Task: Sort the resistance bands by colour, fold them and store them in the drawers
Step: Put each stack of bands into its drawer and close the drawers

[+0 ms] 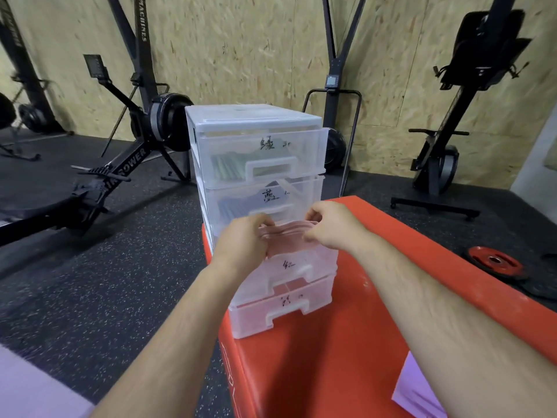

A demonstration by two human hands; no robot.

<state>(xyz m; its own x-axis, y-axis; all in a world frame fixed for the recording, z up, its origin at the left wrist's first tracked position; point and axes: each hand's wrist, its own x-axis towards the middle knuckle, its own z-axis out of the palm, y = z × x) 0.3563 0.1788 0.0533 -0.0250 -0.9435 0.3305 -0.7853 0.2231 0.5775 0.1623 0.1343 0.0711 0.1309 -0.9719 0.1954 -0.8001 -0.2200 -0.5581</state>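
Two bare forearms reach from the bottom of the frame to the centre. The left hand and right hand are slightly apart, each curled round one end of a folded bundle of pink bands; how many bands it holds I cannot tell. The bundle is just above the third drawer, which is pulled forward.

One clear plastic drawer unit with four drawers stands on one red box. The top drawer holds green bands and the second drawer holds dark blue bands. Red shows through the bottom drawer, though its contents are unclear. Each drawer front carries a handwritten mark. One red weight plate lies on the floor at right.
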